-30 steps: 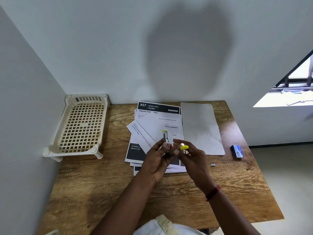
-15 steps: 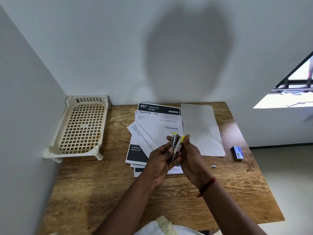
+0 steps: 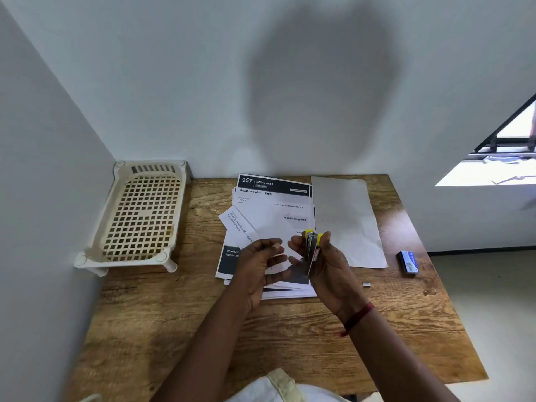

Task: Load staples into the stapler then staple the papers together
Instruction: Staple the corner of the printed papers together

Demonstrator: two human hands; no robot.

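- Gripping the stapler [image 3: 311,250] upright in my right hand [image 3: 329,266] alone now; my left hand [image 3: 259,264] has let go and hangs slack and empty beside it.
- It looks snapped closed, so loading seems done and stapling comes next.
- Papers [image 3: 272,211] lie beneath both hands on the wooden counter [image 3: 203,320], with the staple box [image 3: 408,262] right of my right hand, a rack [image 3: 139,216] left of my left, and white walls beyond.

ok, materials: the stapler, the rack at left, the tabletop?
Stapler: shiny metal body, likely steel, with yellow plastic-looking ends.
Rack: cream moulded plastic, matte, grid holes.
Tabletop: wood grain, possibly laminate; matte.
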